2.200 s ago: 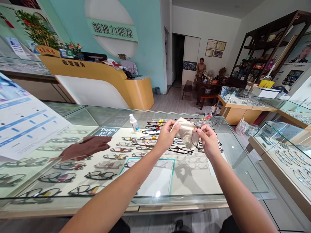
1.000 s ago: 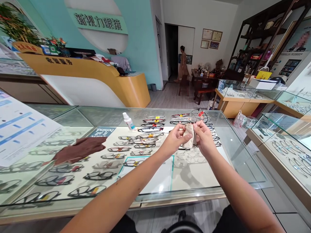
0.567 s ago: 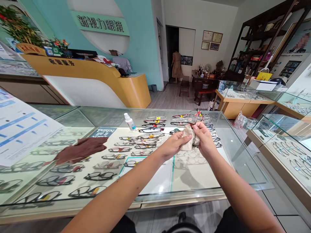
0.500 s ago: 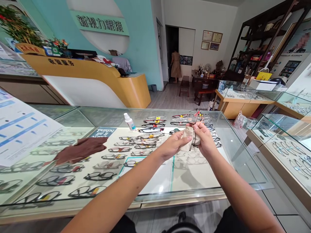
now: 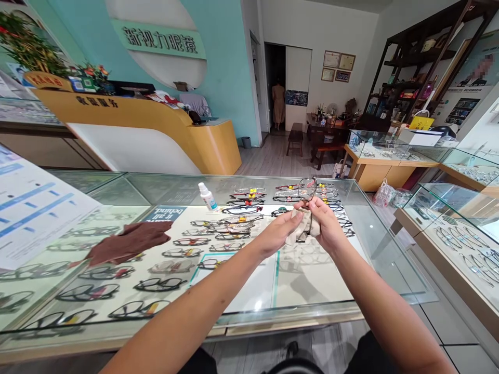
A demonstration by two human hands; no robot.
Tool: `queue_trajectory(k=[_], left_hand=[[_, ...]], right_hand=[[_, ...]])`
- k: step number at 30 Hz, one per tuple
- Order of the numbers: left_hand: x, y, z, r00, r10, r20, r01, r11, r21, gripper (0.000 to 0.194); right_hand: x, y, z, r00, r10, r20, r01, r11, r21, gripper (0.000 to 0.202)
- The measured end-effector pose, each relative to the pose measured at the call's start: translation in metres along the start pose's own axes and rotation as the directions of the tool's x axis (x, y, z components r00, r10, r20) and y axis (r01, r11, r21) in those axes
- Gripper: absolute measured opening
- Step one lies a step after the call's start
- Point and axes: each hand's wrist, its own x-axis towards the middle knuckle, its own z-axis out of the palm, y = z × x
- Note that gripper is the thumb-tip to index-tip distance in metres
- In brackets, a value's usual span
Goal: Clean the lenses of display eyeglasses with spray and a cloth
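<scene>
Above the glass counter, both my hands hold a pair of dark-rimmed eyeglasses (image 5: 307, 188) with a beige cloth (image 5: 299, 232) bunched around part of them. My left hand (image 5: 281, 228) is closed on the cloth, its thumb pressing from the left. My right hand (image 5: 326, 221) grips the eyeglasses from the right, thumb on top. One lens stands upright above the fingers; the other is hidden by cloth and fingers. A white spray bottle (image 5: 207, 197) stands on the glass to the left. Farther left lies a crumpled brown cloth (image 5: 130, 241).
The glass display counter (image 5: 323, 307) holds rows of eyeglasses under its top. A printed sheet (image 5: 35, 208) rises at the left edge. More glass cases (image 5: 448, 244) stand at the right. A person (image 5: 278, 102) stands in the far doorway.
My hands and the eyeglasses have shifted slightly left, and the cloth is bunched differently between my fingers. The person at the back has moved farther into the doorway.
</scene>
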Motion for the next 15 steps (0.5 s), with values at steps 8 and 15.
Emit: queue_trajectory(k=[8,15], left_hand=[[0.0,0.007,0.0,0.997,0.067,0.026,-0.07,0.988,0.139,0.066],[-0.002,0.011,0.013,0.991,0.088,-0.103,-0.075,0.989,0.126,0.071]], right_hand=[[0.002,0.002,-0.006,1.0,0.016,0.004,-0.016,1.0,0.008,0.041],[0.001,0.003,0.001,1.0,-0.005,-0.006,0.005,0.999,0.046,0.048]])
